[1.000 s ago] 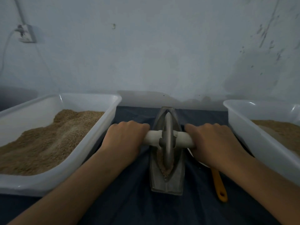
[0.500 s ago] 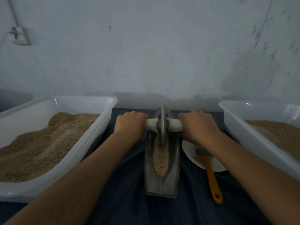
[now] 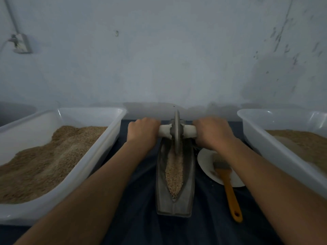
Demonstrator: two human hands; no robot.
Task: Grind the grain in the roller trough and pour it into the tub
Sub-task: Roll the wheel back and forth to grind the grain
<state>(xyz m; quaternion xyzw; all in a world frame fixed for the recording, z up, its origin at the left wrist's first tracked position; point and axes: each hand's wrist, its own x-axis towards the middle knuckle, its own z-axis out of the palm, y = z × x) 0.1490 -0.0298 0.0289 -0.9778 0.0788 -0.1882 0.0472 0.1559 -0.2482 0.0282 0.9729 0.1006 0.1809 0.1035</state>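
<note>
Clenching roller handle, left grip, right grip, trough's far end hidden.

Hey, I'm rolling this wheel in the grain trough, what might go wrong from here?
The wheel sits at the far end of the trough; pushing further may run it off the tip. Grain piled along the narrow groove could spill onto the cloth. The right hand passes above the brush and plate and might knock them.

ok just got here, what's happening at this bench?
A person is grinding grain in a metal roller trough. The left hand and right hand each grip one end of the handle through the roller wheel, which sits at the trough's far end. Nothing is poured yet; tubs flank both sides.
</note>
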